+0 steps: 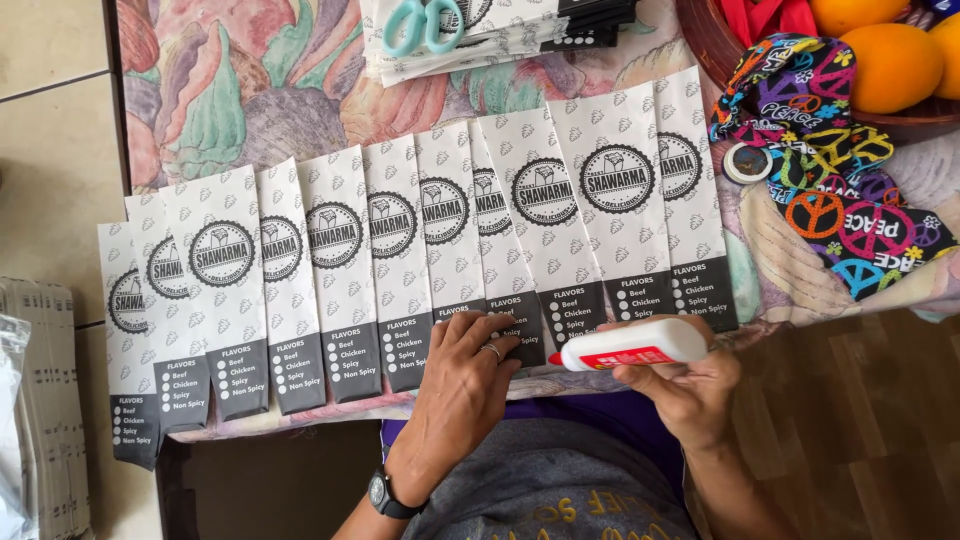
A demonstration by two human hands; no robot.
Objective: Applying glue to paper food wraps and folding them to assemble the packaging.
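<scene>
So from the head view you're looking down at a row of flat white paper sleeves (420, 260) with dark bottom strips, fanned out overlapping across a table with a flowery cloth (240, 90). The left hand (465, 375) lies flat with fingers loosely spread, fingertips pressing the dark bottom edge of 1 sleeve near the middle of the row. The right hand (685, 385) has its fingers wrapped around a white glue bottle (630, 345) with a red label, held sideways, red tip pointing left, just beside the left fingertips. Those sleeves look super light and floppy, thin paper that creases easily and slides on its neighbours, so I'd pin 1 flat near the bottom edge like that. The bottle looks like light, squeezable plastic, best gripped mid-body. Containers: a dark bowl (715, 45) at top right holds oranges (890, 65). A patterned cloth pouch (830, 170) lies just below it, contents hidden. Teal-handled scissors (420, 25) sit on a spare sleeve stack up top.
</scene>
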